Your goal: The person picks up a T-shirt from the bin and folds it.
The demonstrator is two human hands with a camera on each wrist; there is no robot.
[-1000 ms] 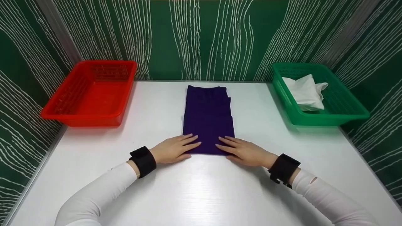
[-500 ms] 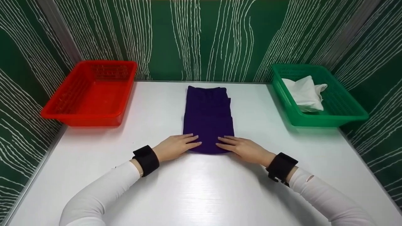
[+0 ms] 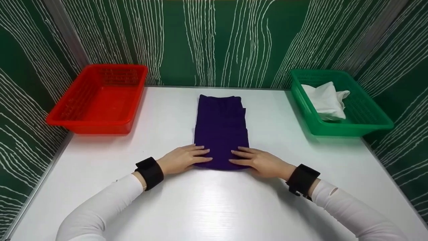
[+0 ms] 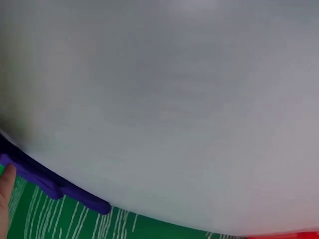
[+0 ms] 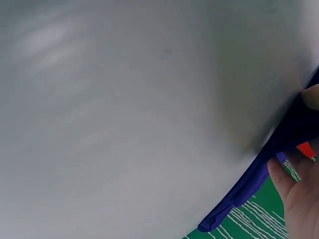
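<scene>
A folded dark purple garment lies lengthwise in the middle of the white table. At its near left corner my left hand has its fingers on top of the fabric, the thumb mostly hidden. My right hand holds the near right corner; in the right wrist view its thumb is on one side of the purple fabric and fingers on the other. The near edge bows slightly between the hands. Only a fingertip of the left hand shows in the left wrist view, beside the purple edge.
A red plastic basket stands at the back left of the table. The green basket at the back right has a white cloth in it. Green walls with white lines close off the back and sides.
The thumbs, seen beside the near edge at first, have gone under it, and that edge has become bowed. The garment has slid slightly towards me with both hands.
</scene>
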